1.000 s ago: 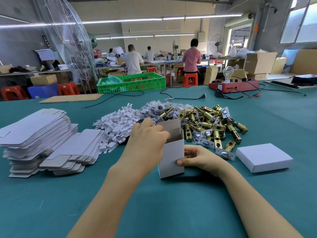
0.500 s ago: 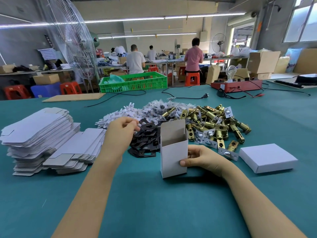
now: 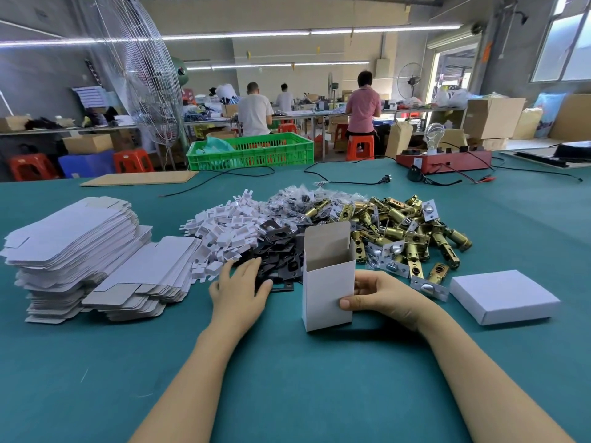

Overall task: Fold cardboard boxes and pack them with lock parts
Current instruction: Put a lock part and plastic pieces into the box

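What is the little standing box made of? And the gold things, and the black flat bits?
The standing box looks like thin cardboard: matte white outside, brown inside its open top. The gold latches seem to be metal with a shiny brass-like finish. The black plates are probably dark-coated metal, flat and slightly glossy, though plastic can't be ruled out.

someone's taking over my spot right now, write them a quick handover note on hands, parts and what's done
Right hand holds the open box upright on the table. Left hand rests on the black plates, fingers hidden.
Brass latches behind the box, flat blanks far left, closed box on the right.
Done: box folded. Left: fill it, close the top flap.
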Demonstrator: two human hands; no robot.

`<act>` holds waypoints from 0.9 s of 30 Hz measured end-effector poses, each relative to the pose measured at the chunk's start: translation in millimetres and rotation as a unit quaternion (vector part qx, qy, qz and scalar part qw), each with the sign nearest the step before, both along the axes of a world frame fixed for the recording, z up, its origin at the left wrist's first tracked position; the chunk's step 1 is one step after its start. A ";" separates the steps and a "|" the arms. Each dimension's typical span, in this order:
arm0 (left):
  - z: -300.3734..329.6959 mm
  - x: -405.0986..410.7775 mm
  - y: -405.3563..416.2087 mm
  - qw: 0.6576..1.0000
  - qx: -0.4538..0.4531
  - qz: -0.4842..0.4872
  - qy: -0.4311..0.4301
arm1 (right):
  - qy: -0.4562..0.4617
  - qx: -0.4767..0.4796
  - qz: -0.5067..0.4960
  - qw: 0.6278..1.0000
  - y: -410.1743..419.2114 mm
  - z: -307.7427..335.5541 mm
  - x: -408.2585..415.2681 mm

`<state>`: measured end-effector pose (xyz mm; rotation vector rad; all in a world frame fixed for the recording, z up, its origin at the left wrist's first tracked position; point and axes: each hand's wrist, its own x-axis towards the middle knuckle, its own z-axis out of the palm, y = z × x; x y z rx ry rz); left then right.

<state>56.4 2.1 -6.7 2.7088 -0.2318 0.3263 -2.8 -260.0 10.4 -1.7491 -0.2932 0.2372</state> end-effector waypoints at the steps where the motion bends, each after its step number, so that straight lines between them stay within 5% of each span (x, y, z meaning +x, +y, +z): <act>1: -2.2 0.3 -0.5 1.000 0.010 -0.007 0.010 | 0.000 0.000 -0.001 1.000 -0.1 -0.1 -0.1; 15: -1.0 1.6 -0.4 0.994 -0.038 -0.025 -0.100 | -0.002 -0.005 -0.006 1.000 0.7 1.4 -2.0; 21: 11.2 -1.6 -2.7 0.960 -0.235 0.004 -0.151 | -0.002 -0.003 -0.009 1.000 1.1 1.5 -2.4; 27: 16.8 -2.2 -3.6 0.853 -0.521 0.027 0.015 | 0.003 0.004 -0.007 1.000 0.7 1.4 -2.2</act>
